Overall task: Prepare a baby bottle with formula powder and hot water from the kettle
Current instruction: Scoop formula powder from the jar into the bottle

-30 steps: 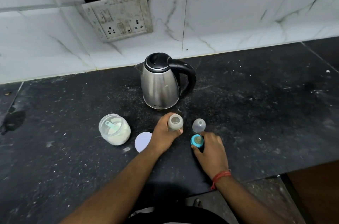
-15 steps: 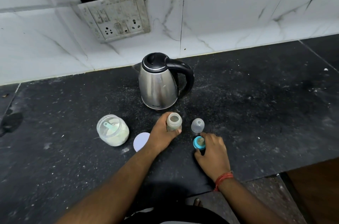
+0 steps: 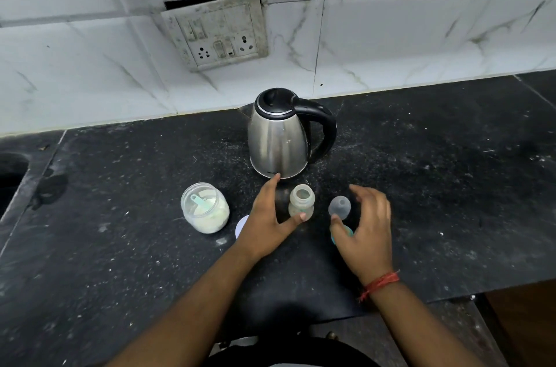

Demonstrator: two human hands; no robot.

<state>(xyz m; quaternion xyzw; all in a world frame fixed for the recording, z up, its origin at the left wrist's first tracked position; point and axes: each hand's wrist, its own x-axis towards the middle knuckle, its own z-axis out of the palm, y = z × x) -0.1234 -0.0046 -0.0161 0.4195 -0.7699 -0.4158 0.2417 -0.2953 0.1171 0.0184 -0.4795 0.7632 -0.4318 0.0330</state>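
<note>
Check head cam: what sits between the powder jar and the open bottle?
The left hand, open beside the bottle, and the white lid peeking out under it, right of the powder jar.

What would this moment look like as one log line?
open clear baby bottle: upright, uncapped | left hand: open beside it | right hand: open

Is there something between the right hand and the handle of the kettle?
Nothing visible blocks it. The right hand hovers open above the clear dome cap; bare countertop lies between it and the kettle handle.
</note>
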